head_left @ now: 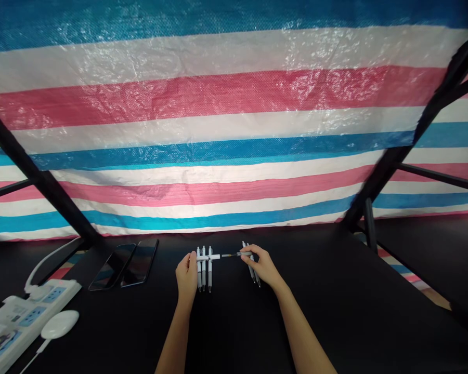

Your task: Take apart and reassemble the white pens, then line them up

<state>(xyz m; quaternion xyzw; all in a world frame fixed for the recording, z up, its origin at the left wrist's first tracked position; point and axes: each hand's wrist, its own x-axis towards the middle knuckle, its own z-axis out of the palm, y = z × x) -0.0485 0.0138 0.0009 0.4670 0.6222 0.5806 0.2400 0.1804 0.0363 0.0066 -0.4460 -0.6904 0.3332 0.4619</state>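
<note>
Between the fingers of my left hand [186,271] is a white pen barrel [214,257], lying level with its end toward the right. My right hand [260,264] pinches the grey grip part of a pen [245,254]. From it a thin refill [229,255] sticks out to the left, in line with the barrel; whether the tip touches the barrel is hard to tell. Under the barrel lie several white and grey pens [204,275], side by side. More such pens [255,274] lie partly hidden beneath my right hand.
Two dark phones [115,266] lie side by side at the left of the black table [234,332]. A white power strip [35,311] with plugs and a round white charger [60,324] are at the front left. Striped sheeting [218,192] and black frame bars [398,156] stand behind.
</note>
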